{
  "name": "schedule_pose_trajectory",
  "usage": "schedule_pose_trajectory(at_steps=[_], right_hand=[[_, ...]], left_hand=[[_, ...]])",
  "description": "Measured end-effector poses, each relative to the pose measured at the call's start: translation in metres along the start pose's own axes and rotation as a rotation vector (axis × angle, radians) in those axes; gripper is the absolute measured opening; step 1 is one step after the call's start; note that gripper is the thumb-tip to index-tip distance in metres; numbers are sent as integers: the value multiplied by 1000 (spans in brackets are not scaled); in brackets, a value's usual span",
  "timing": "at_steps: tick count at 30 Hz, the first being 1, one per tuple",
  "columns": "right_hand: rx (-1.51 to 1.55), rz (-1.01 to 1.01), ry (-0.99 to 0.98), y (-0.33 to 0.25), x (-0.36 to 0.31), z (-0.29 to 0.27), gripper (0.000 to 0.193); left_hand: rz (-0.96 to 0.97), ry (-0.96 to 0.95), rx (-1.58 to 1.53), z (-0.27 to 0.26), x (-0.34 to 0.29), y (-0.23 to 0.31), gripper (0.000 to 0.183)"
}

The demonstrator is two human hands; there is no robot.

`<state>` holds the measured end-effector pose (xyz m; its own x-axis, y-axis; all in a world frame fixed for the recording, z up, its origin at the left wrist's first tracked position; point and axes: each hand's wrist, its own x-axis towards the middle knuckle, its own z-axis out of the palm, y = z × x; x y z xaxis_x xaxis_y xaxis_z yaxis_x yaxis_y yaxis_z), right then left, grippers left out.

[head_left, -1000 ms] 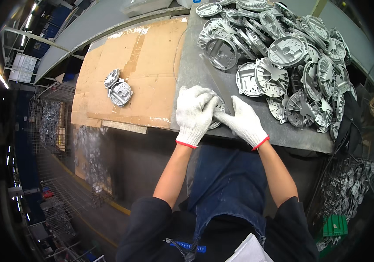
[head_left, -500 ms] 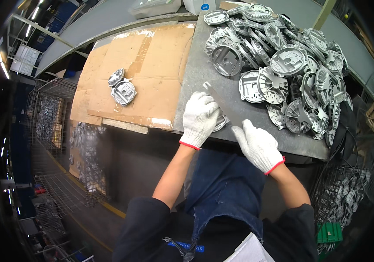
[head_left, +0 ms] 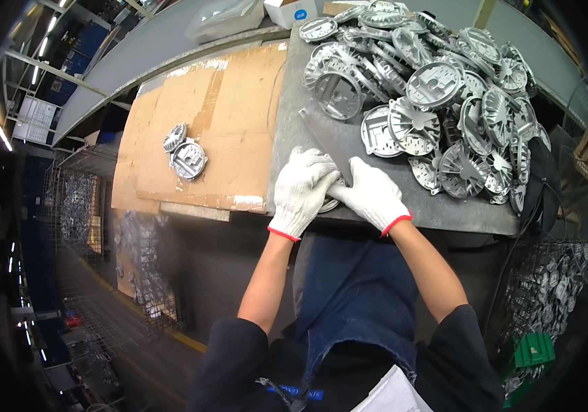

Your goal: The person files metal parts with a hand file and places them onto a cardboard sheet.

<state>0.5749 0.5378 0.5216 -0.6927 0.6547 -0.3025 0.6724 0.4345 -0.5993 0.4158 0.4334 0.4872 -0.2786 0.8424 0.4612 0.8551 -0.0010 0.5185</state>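
Both my hands wear white knit gloves with red cuffs and meet close together at the table's front edge. My right hand (head_left: pixel 374 193) is closed on the near end of a long flat grey metal file (head_left: pixel 328 141), which slants away to the far left. Beside it, my left hand (head_left: pixel 302 192) has its fingers curled over a round silver metal casting (head_left: pixel 330 204). Most of that casting is hidden under the gloves. Right of the file, a big heap of similar round castings (head_left: pixel 434 86) covers the table.
On the left, a cardboard sheet (head_left: pixel 239 123) carries two castings (head_left: pixel 188 159). The grey tabletop (head_left: pixel 290 130) shows between cardboard and heap. A clear plastic bin (head_left: pixel 225 20) stands behind. Wire cages (head_left: pixel 77 206) with parts stand at left; a green crate (head_left: pixel 534 350) sits low right.
My right hand has moved left with the file and now meets my left hand. The file's far end has come away from above the left hand. The whole view has shifted slightly.
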Motion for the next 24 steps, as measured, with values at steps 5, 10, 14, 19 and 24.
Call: schedule_pose_trajectory(at_steps=[5,10,14,19,24], right_hand=[[104,74,-69,-4,6,-4,73],[141,86,-85,-4,4,0,69],[180,110,-81,-9,0,-4,68],[140,75,-64,-2,0,0,70],[211,74,64,16,-25,4,73]], left_hand=[[-123,95,-153,7,-11,3,13],[-215,88,-217,-2,-10,10,15],[-283,231,-459,-8,-6,13,16],[-320,282,-589,-42,29,42,15],[-240,-25,-159,-20,5,28,11]])
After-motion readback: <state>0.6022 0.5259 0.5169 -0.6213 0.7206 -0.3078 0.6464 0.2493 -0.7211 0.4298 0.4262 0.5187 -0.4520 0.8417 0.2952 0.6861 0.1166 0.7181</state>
